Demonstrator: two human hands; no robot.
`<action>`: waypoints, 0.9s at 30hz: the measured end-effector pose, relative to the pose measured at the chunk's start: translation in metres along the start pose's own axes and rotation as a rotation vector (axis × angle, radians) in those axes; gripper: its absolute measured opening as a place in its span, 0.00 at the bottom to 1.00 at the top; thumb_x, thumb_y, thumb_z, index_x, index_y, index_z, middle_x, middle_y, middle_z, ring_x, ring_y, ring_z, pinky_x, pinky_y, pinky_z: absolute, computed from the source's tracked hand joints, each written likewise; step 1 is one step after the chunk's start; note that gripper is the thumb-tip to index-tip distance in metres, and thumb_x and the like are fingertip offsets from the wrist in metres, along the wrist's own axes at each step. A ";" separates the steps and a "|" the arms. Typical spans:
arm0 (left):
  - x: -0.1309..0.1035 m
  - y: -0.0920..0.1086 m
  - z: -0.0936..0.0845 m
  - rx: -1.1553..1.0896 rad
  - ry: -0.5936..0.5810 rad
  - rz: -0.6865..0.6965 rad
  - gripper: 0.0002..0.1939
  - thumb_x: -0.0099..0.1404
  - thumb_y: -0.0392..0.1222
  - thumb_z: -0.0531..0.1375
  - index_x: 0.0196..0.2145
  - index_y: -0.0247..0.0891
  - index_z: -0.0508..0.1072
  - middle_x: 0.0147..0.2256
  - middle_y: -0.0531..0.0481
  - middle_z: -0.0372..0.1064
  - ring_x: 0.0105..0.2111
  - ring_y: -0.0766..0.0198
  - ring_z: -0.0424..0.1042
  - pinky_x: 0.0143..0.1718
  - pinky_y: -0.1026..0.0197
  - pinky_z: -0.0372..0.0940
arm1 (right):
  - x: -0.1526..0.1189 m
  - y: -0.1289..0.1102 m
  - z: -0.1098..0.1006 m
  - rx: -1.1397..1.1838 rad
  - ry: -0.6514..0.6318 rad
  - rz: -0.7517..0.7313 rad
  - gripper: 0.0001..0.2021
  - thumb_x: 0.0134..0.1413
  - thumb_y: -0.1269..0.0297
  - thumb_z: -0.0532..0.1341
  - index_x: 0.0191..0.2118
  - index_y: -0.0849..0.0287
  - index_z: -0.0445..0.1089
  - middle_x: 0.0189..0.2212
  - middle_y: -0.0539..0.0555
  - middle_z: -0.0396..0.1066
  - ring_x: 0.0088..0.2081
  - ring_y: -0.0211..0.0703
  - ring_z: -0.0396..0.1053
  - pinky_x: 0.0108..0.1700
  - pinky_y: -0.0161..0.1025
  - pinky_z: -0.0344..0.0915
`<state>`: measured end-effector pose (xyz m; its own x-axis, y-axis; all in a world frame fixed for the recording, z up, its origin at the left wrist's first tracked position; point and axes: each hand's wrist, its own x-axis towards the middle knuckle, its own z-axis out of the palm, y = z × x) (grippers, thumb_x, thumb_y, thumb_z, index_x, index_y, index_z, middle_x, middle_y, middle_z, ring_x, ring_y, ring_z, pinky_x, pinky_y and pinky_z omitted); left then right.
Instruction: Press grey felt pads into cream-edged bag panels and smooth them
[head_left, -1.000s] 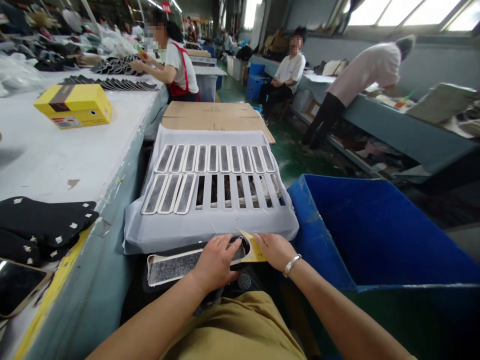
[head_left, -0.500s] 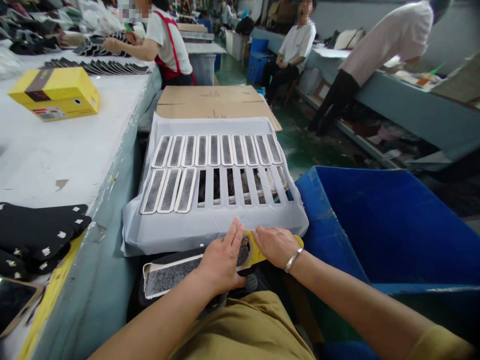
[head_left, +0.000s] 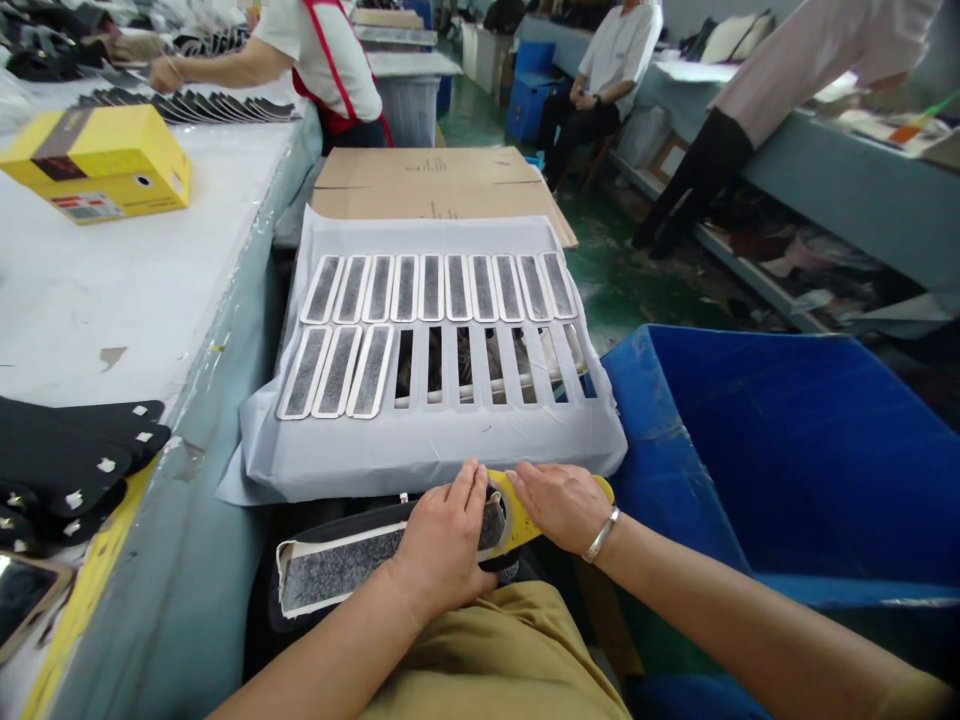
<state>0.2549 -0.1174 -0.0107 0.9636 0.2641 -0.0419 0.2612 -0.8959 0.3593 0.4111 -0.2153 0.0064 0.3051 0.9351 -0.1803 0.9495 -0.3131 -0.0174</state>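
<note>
Across my lap lies a long black piece with a grey speckled, white-edged strip (head_left: 337,570) on its top. My left hand (head_left: 446,548) grips this strip-topped piece near its right end, thumb on the near side and fingers over the far side. A flat yellow tool (head_left: 517,522) reaches the strip's right end. My right hand (head_left: 564,507) is closed over the yellow tool, which shows on both sides of the fingers. Just beyond, a white cloth-covered board (head_left: 450,450) carries a full back row of similar grey strips (head_left: 431,287) and three at the front left, beside open slots.
A blue bin (head_left: 675,450) stands at the right. On the left table (head_left: 187,260) are a yellow box (head_left: 105,170) and black cut pieces (head_left: 67,450). Flat cardboard (head_left: 427,180) lies behind the board. A co-worker in a red apron (head_left: 330,70) works at the far left; two other people are at the right.
The view has tilted down and shifted slightly. Both hands keep their hold on the piece and the yellow tool. The co-worker's arm at the far left has moved left.
</note>
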 end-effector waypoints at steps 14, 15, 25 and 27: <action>-0.010 0.010 -0.001 0.069 0.056 -0.036 0.41 0.50 0.50 0.59 0.57 0.23 0.58 0.58 0.32 0.54 0.51 0.47 0.61 0.53 0.51 0.56 | 0.009 0.012 -0.002 0.004 -0.059 -0.179 0.19 0.65 0.58 0.41 0.34 0.57 0.66 0.28 0.53 0.74 0.30 0.43 0.72 0.28 0.35 0.57; -0.010 0.010 -0.001 0.075 0.056 -0.040 0.41 0.49 0.51 0.59 0.57 0.23 0.58 0.58 0.32 0.54 0.50 0.47 0.61 0.53 0.52 0.56 | 0.008 0.011 -0.001 0.008 -0.056 -0.168 0.19 0.64 0.58 0.41 0.34 0.57 0.66 0.28 0.53 0.74 0.30 0.43 0.72 0.28 0.35 0.57; -0.003 0.011 -0.005 0.072 0.018 -0.052 0.46 0.46 0.54 0.62 0.58 0.27 0.57 0.59 0.34 0.53 0.49 0.47 0.63 0.50 0.51 0.59 | -0.010 -0.005 0.006 0.069 -0.003 0.044 0.19 0.65 0.60 0.41 0.33 0.58 0.66 0.26 0.54 0.73 0.29 0.42 0.72 0.28 0.35 0.58; -0.006 0.012 -0.004 0.067 0.039 -0.048 0.45 0.46 0.53 0.62 0.58 0.27 0.58 0.58 0.34 0.54 0.50 0.47 0.62 0.51 0.51 0.58 | -0.009 -0.004 0.005 0.073 -0.012 0.012 0.20 0.65 0.59 0.41 0.33 0.59 0.66 0.26 0.55 0.74 0.29 0.42 0.72 0.29 0.35 0.58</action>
<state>0.2523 -0.1279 -0.0024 0.9473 0.3196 -0.0204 0.3112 -0.9036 0.2945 0.4047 -0.2233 0.0032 0.3153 0.9293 -0.1925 0.9379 -0.3361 -0.0863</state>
